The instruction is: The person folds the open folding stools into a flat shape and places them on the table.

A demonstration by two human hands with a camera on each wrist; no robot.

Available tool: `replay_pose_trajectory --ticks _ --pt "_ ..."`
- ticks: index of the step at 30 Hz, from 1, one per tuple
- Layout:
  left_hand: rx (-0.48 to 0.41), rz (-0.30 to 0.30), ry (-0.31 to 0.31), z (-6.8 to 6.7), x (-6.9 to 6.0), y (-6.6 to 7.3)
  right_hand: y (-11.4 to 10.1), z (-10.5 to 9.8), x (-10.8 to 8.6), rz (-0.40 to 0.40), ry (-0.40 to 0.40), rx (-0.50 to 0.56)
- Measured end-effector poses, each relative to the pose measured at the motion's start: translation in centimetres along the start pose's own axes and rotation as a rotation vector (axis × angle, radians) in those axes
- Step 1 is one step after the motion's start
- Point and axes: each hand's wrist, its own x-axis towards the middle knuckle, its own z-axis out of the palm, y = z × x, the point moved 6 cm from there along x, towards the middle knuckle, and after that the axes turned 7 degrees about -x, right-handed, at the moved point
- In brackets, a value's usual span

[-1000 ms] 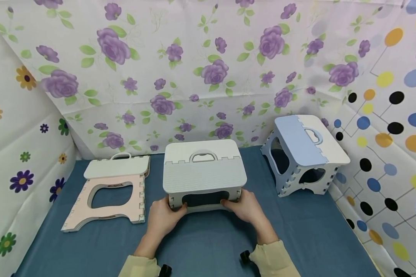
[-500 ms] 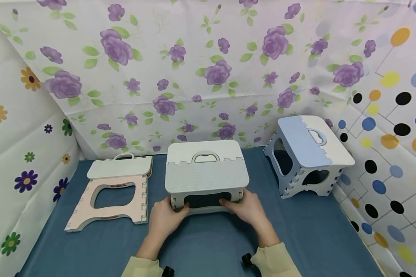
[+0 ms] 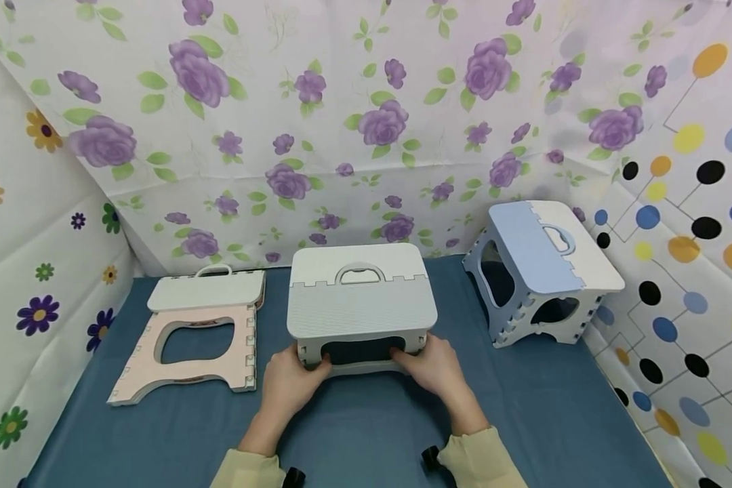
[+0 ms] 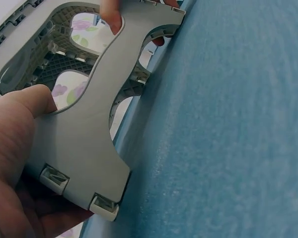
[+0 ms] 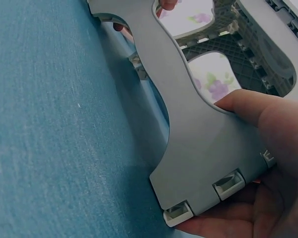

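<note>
A grey-and-white folding stool [image 3: 361, 308] stands unfolded at the middle of the table's far side, its carry handle lying in the top. My left hand [image 3: 293, 381] grips the left side of its near leg panel [image 4: 84, 129]. The thumb hooks over the rim of the panel's opening, and the other fingers go behind the outer edge. On the right side my right hand [image 3: 436, 366] holds the same panel in a matching way, its thumb [image 5: 238, 101] at the opening's rim. Most of the fingers are hidden behind the stool in the head view.
To the left lies a folded pink-and-white stool [image 3: 201, 346]. An unfolded blue-and-white stool [image 3: 543, 264] stands at the back right. Blue cloth [image 3: 366, 434] covers the table, and patterned sheets [image 3: 341, 135] hang at the back and both sides.
The head view has shifted slightly. Both hands keep their hold on the grey-and-white folding stool, and none of the stools has visibly moved on the table.
</note>
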Motion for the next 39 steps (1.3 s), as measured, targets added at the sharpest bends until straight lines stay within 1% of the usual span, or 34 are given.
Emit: replay_pose_trajectory --ticks 4,8,17,24,31,39 --pt "0.012 0.016 0.012 0.05 -0.07 0.22 -0.02 -0.04 -0.05 0.001 0.001 0.005" --pt "0.024 0.017 0.016 0.17 -0.13 0.12 -0.01 -0.01 -0.08 -0.002 0.0 0.004" --pt "0.031 0.032 -0.007 0.31 -0.06 -0.09 0.15 0.06 0.12 -0.012 0.001 -0.002" --pt "0.033 0.043 -0.005 0.2 -0.05 -0.05 0.07 0.02 0.18 -0.02 0.005 -0.001" --pt "0.038 0.036 0.0 0.14 -0.06 -0.03 0.05 0.0 0.24 -0.028 0.005 0.006" --pt "0.043 0.024 0.001 0.23 -0.14 -0.03 0.16 0.08 0.07 0.004 -0.008 0.032"
